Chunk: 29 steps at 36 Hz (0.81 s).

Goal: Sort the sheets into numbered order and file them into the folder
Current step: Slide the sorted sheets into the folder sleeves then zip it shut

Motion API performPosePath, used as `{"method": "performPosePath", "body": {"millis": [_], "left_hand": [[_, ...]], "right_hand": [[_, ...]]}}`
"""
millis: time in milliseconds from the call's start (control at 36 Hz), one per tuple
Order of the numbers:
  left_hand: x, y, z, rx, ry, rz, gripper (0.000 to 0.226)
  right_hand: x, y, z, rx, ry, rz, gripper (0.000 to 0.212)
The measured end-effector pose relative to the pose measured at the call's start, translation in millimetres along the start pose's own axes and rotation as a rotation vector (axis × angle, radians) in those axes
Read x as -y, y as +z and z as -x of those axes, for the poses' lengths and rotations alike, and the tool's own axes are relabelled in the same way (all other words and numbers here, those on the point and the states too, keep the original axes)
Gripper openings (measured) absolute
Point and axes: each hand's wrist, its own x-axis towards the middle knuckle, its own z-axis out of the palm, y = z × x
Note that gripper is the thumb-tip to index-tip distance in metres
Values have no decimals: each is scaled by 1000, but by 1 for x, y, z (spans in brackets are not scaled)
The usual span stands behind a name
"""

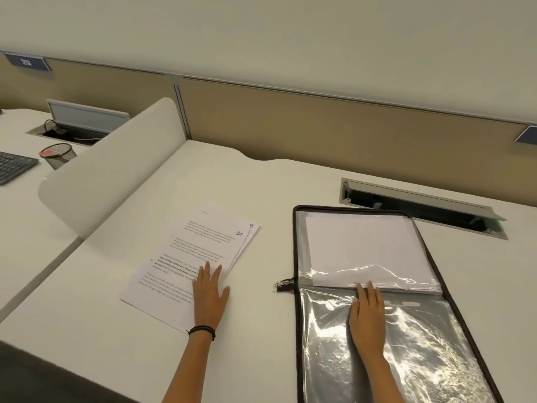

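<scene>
Left of the folder (296, 242), well apart from it, the sheets (186, 257) lie in a loose stack on the tabletop (261, 184), the top one marked 10 and a 9 peeking out behind. Their long axis slants away toward the folder's far end. The left hand (210, 295) lies flat on the stack's near right corner, fingers straight, its grip closed on nothing. The right hand (367, 312) presses flat on the folder's clear sleeve (406, 344), fingertips at the near edge of the papers (363, 245) inside; its grip is likewise slack and empty. I'd judge the left hand nearer for the next sheet, which must travel rightward.
</scene>
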Motion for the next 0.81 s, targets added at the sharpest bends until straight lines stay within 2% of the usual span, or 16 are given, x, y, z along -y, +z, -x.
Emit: {"method": "performPosePath", "body": {"millis": [83,222,333,389,556,750,806], "left_hand": [[8,-4,-5,12,12,-28,60],[20,-4,-8,35,46,-33,66],[28,-2,-8,-35,96,-71,97],[30,-2,-8,-62,111,-71,98],[33,-1,-6,-62,133,-85,78],[36,0,-5,-79,141,-92,72],[37,1,-6,-67,139,-76,70]], "right_hand": [[4,8,0,-85,19,-35,37],[21,14,-2,-191,156,-265,35],[52,19,4,-238,125,-410,43],[70,27,8,-229,103,-478,46],[135,51,17,-15,47,-672,48],[183,78,20,232,-62,-654,50],[193,82,17,321,-10,-688,46]]}}
